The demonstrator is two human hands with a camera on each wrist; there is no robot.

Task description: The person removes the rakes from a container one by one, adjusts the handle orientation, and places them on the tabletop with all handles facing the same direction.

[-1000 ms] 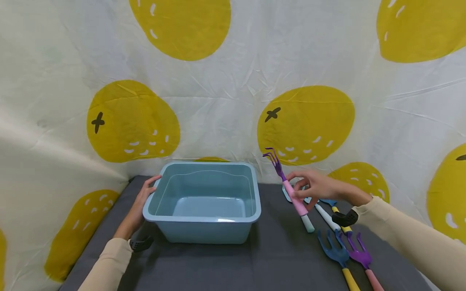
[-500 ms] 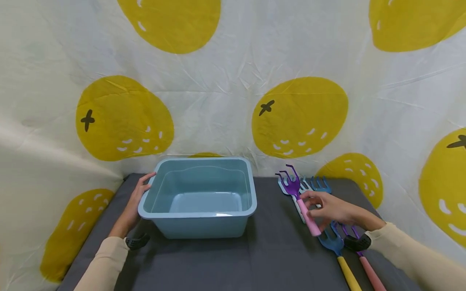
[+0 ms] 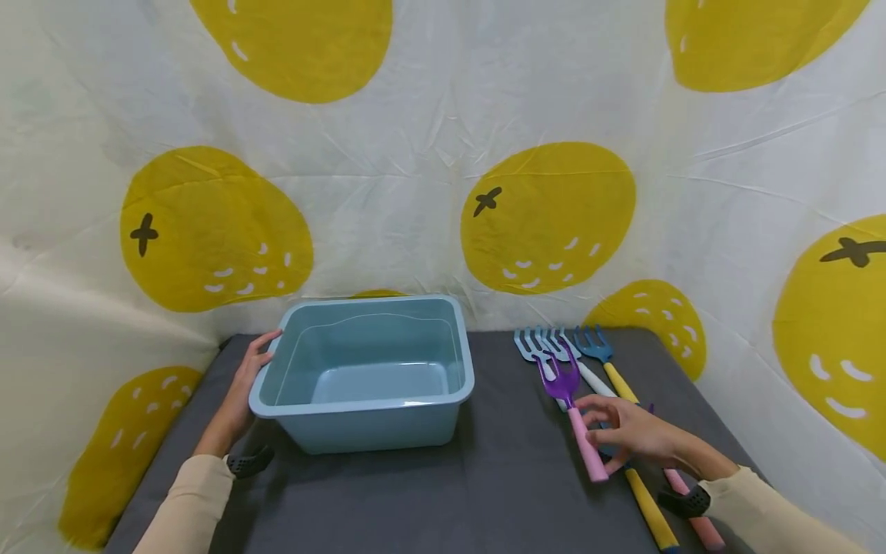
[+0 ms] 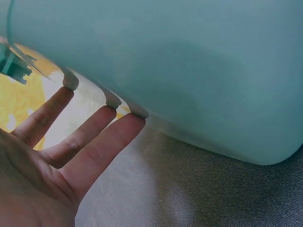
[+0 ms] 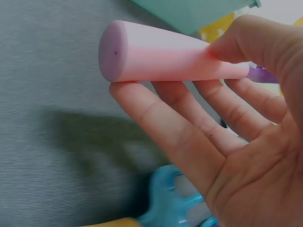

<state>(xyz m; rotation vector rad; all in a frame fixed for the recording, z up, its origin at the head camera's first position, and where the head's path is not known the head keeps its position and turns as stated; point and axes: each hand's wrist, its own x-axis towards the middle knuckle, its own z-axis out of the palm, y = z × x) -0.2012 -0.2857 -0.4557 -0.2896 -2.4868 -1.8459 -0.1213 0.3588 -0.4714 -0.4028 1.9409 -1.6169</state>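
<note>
A purple hand rake (image 3: 584,446) with a pink handle is held by my right hand (image 3: 637,435), just above the table. In the right wrist view, the thumb presses one side of the pink handle (image 5: 161,56) and the fingertips support the other. Its purple tines point away from me, overlapping pale tools behind. At left stands a light blue plastic basin (image 3: 367,427) with nothing in it. My left hand (image 3: 238,396) touches its left side near the rim. The left wrist view shows straight fingers (image 4: 104,149) with tips against the basin wall (image 4: 199,85); the thumb is out of sight.
Beyond the held rake lie pale blue tools (image 3: 529,346) with white handles and a blue rake (image 3: 595,346) with a yellow handle. Nearer, a yellow-handled blue fork (image 3: 649,508) and a pink-handled tool (image 3: 701,525) are partly hidden by my right arm. A patterned cloth (image 3: 388,223) hangs behind.
My right hand has lowered the purple rake towards the table and nearer to me, and its tines have turned to point away. The left hand stays at the basin; the head view has shifted slightly.
</note>
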